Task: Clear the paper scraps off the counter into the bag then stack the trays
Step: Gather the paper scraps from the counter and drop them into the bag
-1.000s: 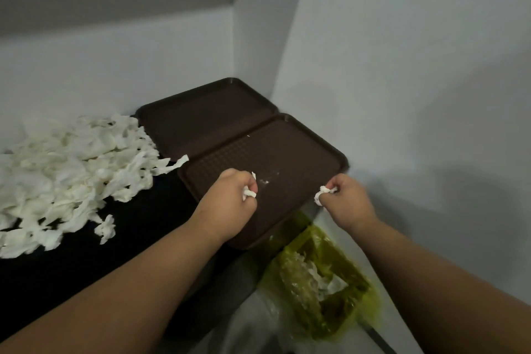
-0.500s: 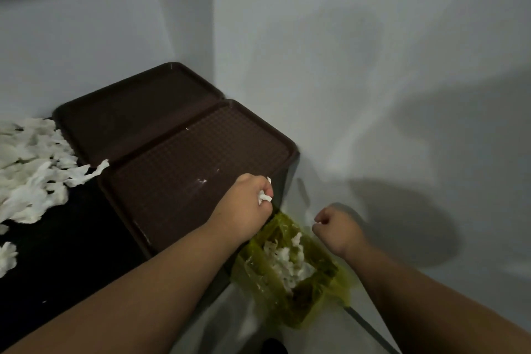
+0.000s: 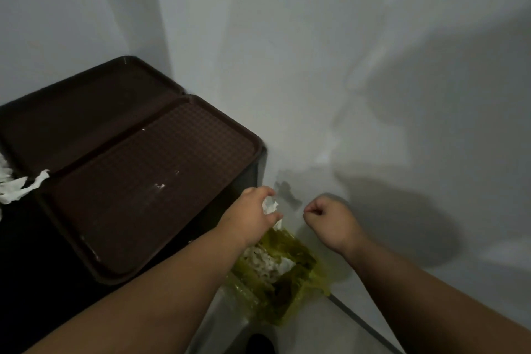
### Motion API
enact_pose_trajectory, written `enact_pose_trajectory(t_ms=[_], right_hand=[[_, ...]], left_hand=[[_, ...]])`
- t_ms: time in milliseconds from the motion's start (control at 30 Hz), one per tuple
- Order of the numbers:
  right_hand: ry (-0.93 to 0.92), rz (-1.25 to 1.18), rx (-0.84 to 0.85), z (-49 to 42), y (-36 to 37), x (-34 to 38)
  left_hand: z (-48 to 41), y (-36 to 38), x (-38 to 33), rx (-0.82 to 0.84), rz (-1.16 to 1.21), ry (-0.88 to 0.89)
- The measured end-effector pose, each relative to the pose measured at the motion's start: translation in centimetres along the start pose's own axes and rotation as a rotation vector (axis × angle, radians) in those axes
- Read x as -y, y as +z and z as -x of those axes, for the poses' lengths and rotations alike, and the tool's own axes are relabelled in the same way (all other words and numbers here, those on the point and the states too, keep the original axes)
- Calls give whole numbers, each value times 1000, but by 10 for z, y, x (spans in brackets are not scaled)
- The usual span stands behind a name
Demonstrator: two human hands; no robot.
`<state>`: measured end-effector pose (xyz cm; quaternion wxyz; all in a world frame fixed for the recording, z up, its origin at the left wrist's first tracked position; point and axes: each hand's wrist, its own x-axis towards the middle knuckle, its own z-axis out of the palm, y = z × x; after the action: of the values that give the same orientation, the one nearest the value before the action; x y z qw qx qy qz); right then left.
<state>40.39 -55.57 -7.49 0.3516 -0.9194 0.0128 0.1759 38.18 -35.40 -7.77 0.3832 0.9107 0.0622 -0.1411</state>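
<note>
My left hand [image 3: 253, 215] is past the counter's right edge, above the yellow-green bag [image 3: 290, 290], and it grips a white paper scrap [image 3: 270, 206] in its fingers. To its right, my right hand [image 3: 330, 218] is curled into a fist with nothing visible in it. The bag stands open below the counter and holds white scraps [image 3: 263, 260]. Two dark brown trays lie side by side on the black counter: the near tray [image 3: 149, 190] and the far tray [image 3: 86, 112]. Part of the scrap pile [image 3: 17, 187] shows at the left edge.
A grey-white wall [image 3: 344, 66] runs close behind and to the right of the counter and the bag. The black counter [image 3: 26, 261] extends to the lower left. A dark line on the floor [image 3: 359, 322] passes beside the bag.
Both hands moved from the near tray's front edge to the right, over the bag. The right hand's scrap is gone from its fingers. The view has turned right, away from the scrap pile.
</note>
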Motion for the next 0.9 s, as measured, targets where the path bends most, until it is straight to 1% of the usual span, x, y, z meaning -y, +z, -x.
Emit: enact_pose_trajectory(t_ms=[100, 300, 533, 700, 900], right_hand=[[-18, -31, -1, 2, -1, 7], [-80, -72, -18, 5, 8, 38], [-304, -132, -39, 20, 39, 135], [-435, -115, 50, 44, 83, 213], [-496, -67, 230, 81, 158, 289]], left_hand=[[3, -3, 7, -22, -21, -12], [28, -36, 15, -142, 0, 12], [74, -97, 31, -310, 83, 75], [120, -157, 71, -456, 80, 57], [197, -217, 162, -605, 83, -136]])
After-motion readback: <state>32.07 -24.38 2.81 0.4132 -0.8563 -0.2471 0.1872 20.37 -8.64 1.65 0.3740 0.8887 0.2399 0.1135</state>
